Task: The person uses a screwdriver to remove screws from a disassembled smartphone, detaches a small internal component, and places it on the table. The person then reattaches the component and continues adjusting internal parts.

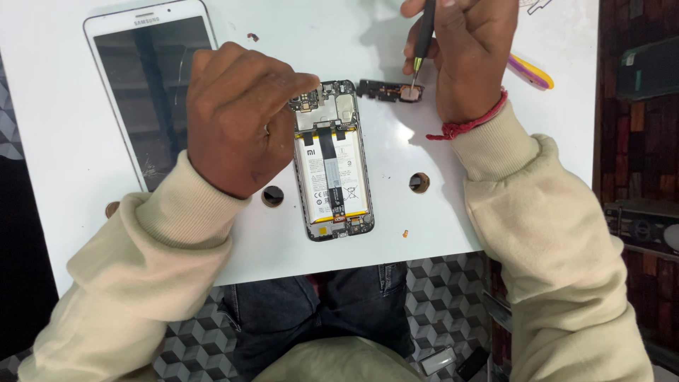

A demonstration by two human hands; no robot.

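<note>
Cream sleeves frame the view from below, and from them the two hands reach over a white work board [71,106]. At the grip itself, the right hand [470,53] pinches a slim black screwdriver [426,32] between thumb and fingers, closed firmly on its shaft, with the tip set down on a small dark cover piece [389,90] lying just beside the top right corner of the opened phone [332,159]. The left hand [240,117] is curled, its fingertips pressing the phone's upper left corner by the camera module; whether it pinches anything small there, I cannot tell. The phone lies back-off in the middle of the board, battery and flex strip exposed. The work looks to be at the disassembly stage, with the detached cover being probed; a next move would call for a steady, light tip. Outward lie a white tablet [152,85] at far left, a tiny screw [406,233] near the front edge, and a purple and yellow pry tool [530,72].
</note>
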